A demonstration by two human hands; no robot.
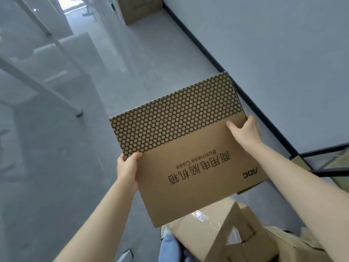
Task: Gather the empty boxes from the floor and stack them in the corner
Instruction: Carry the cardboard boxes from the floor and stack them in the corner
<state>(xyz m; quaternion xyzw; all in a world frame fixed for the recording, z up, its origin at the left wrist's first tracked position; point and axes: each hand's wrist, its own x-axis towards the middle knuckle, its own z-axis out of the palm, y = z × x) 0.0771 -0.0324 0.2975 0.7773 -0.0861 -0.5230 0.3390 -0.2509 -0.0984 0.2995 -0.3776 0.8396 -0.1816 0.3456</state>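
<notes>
I hold a large brown cardboard box [181,148] in the air in front of me, its printed face up, with a black honeycomb pattern on the far half and upside-down lettering on the near half. My left hand [127,167] grips its left edge, thumb on top. My right hand [244,131] grips its right edge, thumb on top. Below it, near my feet, lies a taped brown box [217,235] with open flaps. Another brown box [140,9] stands on the floor far ahead against the wall.
A white wall with a black baseboard [207,53] runs along the right. White table legs [62,99] and glass partitions stand on the left. A black metal frame [324,161] is at the right. Grey floor stretches ahead between them.
</notes>
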